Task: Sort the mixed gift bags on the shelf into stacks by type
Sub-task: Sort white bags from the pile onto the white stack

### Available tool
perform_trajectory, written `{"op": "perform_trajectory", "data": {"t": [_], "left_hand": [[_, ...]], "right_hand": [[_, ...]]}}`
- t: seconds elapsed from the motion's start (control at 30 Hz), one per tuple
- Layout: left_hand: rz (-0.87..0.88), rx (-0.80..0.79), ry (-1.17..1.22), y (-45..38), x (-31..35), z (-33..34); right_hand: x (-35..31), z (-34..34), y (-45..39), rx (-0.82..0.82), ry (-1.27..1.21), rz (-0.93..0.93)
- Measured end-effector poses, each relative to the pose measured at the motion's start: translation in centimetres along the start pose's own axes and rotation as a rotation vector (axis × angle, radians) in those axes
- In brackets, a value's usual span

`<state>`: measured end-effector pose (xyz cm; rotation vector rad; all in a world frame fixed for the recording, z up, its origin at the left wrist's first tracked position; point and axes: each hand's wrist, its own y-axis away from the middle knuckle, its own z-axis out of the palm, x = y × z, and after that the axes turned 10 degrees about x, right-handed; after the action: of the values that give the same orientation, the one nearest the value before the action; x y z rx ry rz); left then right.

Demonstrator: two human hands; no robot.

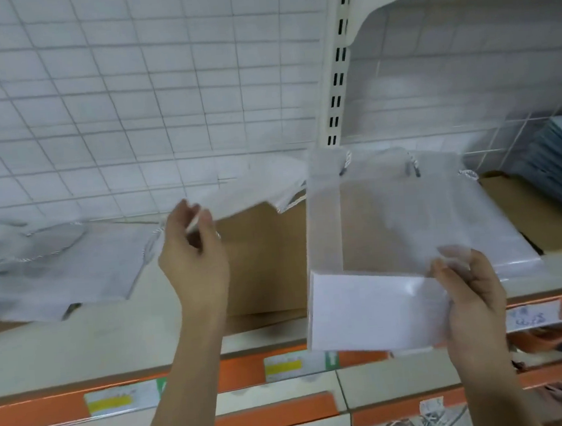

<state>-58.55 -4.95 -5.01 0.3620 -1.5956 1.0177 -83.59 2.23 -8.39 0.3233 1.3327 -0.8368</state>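
Frosted translucent plastic gift bag with white card base and twisted white rope handles (377, 255) is up in front of the cream slotted shelf upright (336, 84), held at its lower right corner by the right hand (471, 298), fingers and thumb pinching the plastic just above the base. Left hand (191, 250) is left of the upright, fingers curled round the corner of a flat white translucent gift bag (251, 191) that is lifted off the shelf and motion-blurred, its rope handle hanging toward the upright. Further left of the upright lies a low pile of greyish sheer bags with corded handles (51, 264), overhanging the cream shelf board (81, 346). Right of the upright, behind the held bag, another flat frosted bag (504, 242) rests on brown cardboard (542, 212); beyond it a stack of grey-blue flat items (561, 157), type unclear. Step looks like comparing the two held bags and assigning each to a stack. To do it well: check type by base card and handle cord before dropping, since the plastics look alike. Flatten the gusseted bag first, or the stack will lean. Lay handles all the same way and square the edges to the pile. Thin plastic is slippery, so grip near the stiff base, not mid-panel. Set piles well back from the shelf lip; the left pile already overhangs and could slide.
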Motion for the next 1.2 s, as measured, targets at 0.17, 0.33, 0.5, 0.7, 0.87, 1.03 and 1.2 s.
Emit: {"op": "perform_trajectory", "data": {"t": [0.17, 0.33, 0.5, 0.7, 0.87, 1.03, 1.2], "left_hand": [[0.427, -0.184, -0.283, 3.3, 1.4, 3.0], [0.499, -0.032, -0.460, 4.6, 3.6, 3.8], [0.412, -0.016, -0.159, 7.6, 7.5, 4.4], [0.019, -0.011, 0.043, 9.0, 8.0, 5.2], [-0.112, -0.159, 0.325, 9.0, 7.9, 6.5], [-0.274, -0.256, 0.609, 7.7, 6.4, 7.5], [-0.290, -0.127, 0.350, 7.5, 6.3, 7.2]], "right_hand": [[-0.5, -4.3, -5.2, 0.005, 0.035, -0.019], [-1.3, -8.6, -9.6, 0.081, 0.001, 0.031], [-1.0, -10.3, -11.2, 0.030, 0.029, 0.071], [-1.2, -10.6, -11.4, -0.003, 0.072, 0.112], [-2.0, -10.6, -13.1, -0.012, 0.182, 0.150], [-1.8, -10.2, -15.5, -0.064, 0.356, 0.157], [0.3, -9.3, -18.8, -0.144, 0.568, 0.123]]}}
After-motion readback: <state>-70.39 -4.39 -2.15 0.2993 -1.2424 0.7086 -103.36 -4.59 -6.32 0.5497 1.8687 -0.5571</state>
